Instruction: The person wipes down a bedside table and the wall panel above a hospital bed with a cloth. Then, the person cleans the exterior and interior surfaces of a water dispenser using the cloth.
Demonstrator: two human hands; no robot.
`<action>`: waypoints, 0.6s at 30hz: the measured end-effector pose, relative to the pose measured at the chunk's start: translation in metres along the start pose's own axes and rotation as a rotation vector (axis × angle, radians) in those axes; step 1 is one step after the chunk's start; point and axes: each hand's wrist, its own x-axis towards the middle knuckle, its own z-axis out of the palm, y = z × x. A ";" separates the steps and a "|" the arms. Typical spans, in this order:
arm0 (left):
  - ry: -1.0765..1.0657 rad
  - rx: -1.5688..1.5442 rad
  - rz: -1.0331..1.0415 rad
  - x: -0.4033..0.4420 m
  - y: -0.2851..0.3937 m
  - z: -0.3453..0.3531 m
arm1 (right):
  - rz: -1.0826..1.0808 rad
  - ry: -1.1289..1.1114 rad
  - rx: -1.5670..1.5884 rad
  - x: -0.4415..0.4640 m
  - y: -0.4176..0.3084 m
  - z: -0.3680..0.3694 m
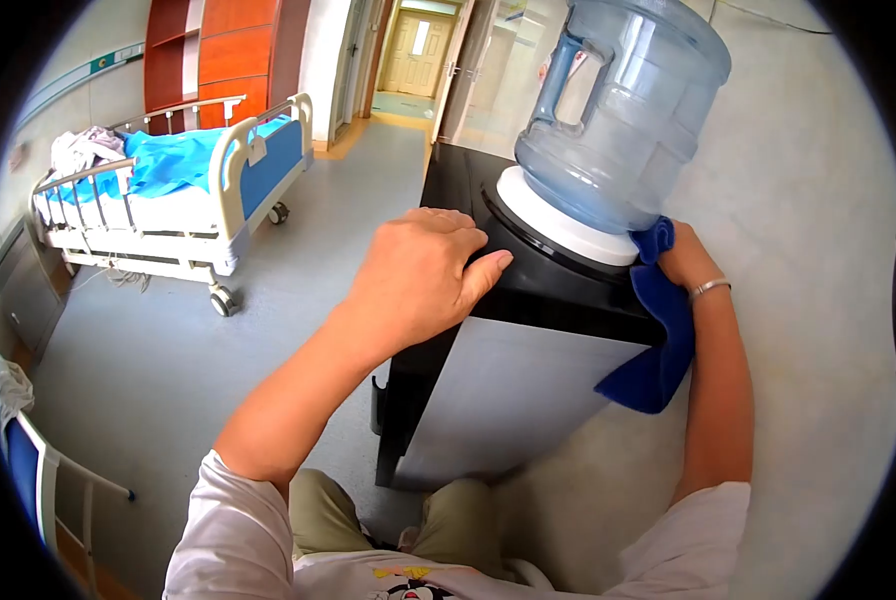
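Blue cloth [658, 375] in and below right grip [684, 258]

This looks like a hospital ward or a similar care room; the wheeled bed [268, 173] shows it best, with metal side rails [88, 173], large castors [222, 299] and a bright blue sheet [173, 162]; a strip with a green panel [103, 63] runs along the wall nearby; smooth grey flooring [148, 370], a reddish cupboard [233, 65] and a bottled-water dispenser [528, 390] fit such a place
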 end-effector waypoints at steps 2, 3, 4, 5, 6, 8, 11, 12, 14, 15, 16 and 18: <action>0.024 -0.011 0.015 -0.001 0.000 0.000 | -0.053 -0.062 -0.021 0.009 0.001 -0.001; 0.030 -0.027 0.025 -0.001 0.000 -0.001 | -0.074 -0.052 0.058 0.014 0.009 0.006; 0.028 -0.022 0.017 0.000 0.001 -0.001 | -0.092 -0.035 0.130 0.019 0.021 0.011; 0.027 -0.021 0.002 -0.001 0.002 -0.001 | -0.085 -0.014 0.156 0.027 0.028 0.017; 0.020 -0.022 0.002 -0.001 0.004 -0.002 | -0.080 0.010 0.182 0.037 0.036 0.025; 0.084 -0.081 0.027 -0.002 0.001 0.001 | -0.039 -0.023 0.239 0.064 0.069 0.051; 0.074 -0.059 0.020 0.000 0.001 0.003 | -0.036 0.076 0.269 0.067 0.065 0.057; 0.080 -0.060 0.030 0.000 0.002 0.002 | -0.014 0.058 0.234 0.065 0.055 0.054; 0.057 -0.039 0.016 0.001 0.003 0.002 | 0.035 0.022 0.098 0.057 0.040 0.044; 0.064 -0.052 0.028 0.000 0.001 0.003 | 0.020 0.034 0.059 0.053 0.033 0.040; 0.092 -0.045 0.040 -0.001 -0.002 0.005 | 0.009 0.045 0.017 0.047 0.031 0.035; 0.123 -0.052 0.049 -0.001 0.000 0.007 | 0.048 0.077 -0.008 0.040 0.032 0.030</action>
